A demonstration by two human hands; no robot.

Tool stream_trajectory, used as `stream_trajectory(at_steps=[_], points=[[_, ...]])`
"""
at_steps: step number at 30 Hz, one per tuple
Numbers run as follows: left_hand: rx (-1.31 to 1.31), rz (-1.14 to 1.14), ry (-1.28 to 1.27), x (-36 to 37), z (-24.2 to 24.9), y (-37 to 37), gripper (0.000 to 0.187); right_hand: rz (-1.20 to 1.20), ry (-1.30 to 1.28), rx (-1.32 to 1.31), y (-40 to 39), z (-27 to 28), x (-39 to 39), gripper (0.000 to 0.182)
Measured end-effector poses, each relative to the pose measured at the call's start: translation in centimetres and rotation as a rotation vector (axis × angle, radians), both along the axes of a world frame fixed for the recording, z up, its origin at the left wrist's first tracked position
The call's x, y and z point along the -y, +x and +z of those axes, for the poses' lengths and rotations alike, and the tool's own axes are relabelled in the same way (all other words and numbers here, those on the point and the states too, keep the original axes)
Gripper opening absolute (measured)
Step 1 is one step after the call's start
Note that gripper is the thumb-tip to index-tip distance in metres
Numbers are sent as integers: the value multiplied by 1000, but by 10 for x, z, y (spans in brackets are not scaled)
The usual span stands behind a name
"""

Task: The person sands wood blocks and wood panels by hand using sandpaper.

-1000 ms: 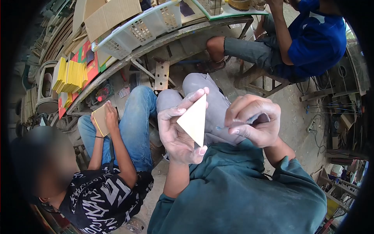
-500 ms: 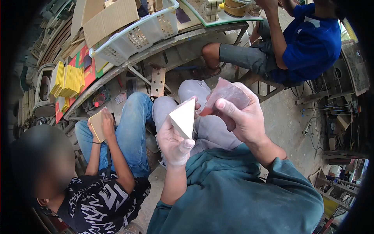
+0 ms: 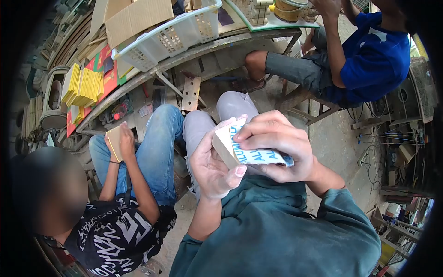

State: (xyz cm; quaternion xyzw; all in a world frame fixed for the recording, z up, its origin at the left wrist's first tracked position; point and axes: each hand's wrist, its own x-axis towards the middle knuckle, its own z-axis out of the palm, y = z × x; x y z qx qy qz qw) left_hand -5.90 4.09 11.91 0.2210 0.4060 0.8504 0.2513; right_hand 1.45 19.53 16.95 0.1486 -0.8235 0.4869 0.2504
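Note:
A pale triangular block (image 3: pixel 224 148) rests in my left hand (image 3: pixel 208 171), whose fingers and thumb hold it by its edges. My right hand (image 3: pixel 284 147) presses a sheet of sandpaper (image 3: pixel 260 157) onto the block's upper face. The sheet's white backing with blue lettering faces up, and its far end curls under my right palm. The sheet covers much of the block, so only its left corner and one side show. Both hands are above my knees and look dusty.
A person at the left holds a yellow-edged flat piece (image 3: pixel 115 143). Another person in a blue shirt (image 3: pixel 376 55) sits at the upper right. A bench (image 3: pixel 177 59) bears a white basket (image 3: pixel 161 41), a cardboard box (image 3: pixel 138 23) and yellow-edged pieces (image 3: pixel 85 87).
My right hand has moved left and turned over, bringing the sandpaper from beside the block onto its face. The sheet's reddish side no longer shows; its printed backing does.

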Motion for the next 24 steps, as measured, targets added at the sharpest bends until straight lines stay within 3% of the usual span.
stream_trajectory(at_steps=[6, 9, 15, 24], points=[[-97, -91, 37, 3, -8, -2, 77, -31, 132, -33, -8, 3, -5, 35], [-19, -42, 82, -2, -3, 1, 79, -40, 125, -82, -7, -1, -17, 35], [-207, 19, 152, -5, -12, -6, 79, -72, 111, -201, 0, -11, -9, 35], [-282, 14, 112, 0, -11, -9, 83, -33, 110, -150, -7, -8, -16, 38]])
